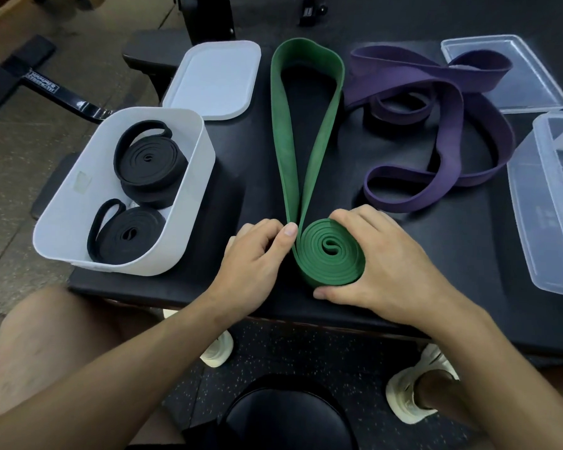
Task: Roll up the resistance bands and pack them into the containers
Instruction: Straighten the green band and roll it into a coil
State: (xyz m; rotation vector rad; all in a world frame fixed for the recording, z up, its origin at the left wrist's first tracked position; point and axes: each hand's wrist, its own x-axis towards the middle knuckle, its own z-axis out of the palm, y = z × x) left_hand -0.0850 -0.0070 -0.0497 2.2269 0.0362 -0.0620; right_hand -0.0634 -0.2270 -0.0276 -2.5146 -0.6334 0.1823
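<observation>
**Item: green band (pixel 326 131), part-rolled.** The rolled end is stood on edge as a coil (pixel 330 258) near the desk's (pixel 436 254) near edge, about midway along it. The unrolled loop is laid out straight toward the far edge.

**Right hand (pixel 387 264).** It is cupped round the coil, with the fingers (pixel 348 216) curled over the far side and the thumb pressed against the near side.

**Left hand (pixel 254 254).** The two straps are pinched together just beside the coil, and the thumb is laid flat on them.

**Step in hand.** Rolling of the third band is judged about a third done. The next move calls for the coil to be turned toward the far edge, with the straps kept aligned and taut so the layers do not slip.

**Already packed.** Two black bands (pixel 150 164) are rolled and set inside the white container (pixel 62 203) at the near left corner. Its lid (pixel 215 79) is laid behind it.

**Outstanding.** The purple band (pixel 403 69) is left loose and tangled toward the far right. A clear container (pixel 533 206) is placed at the right edge, and a clear lid (pixel 533 89) at the far right corner.

**Not determinable.**
- The clear container is cut off by the frame, and its contents cannot be made out.
- The coil's right flank is hidden by the palm.
- The remaining left fingers are tucked out of sight.
</observation>
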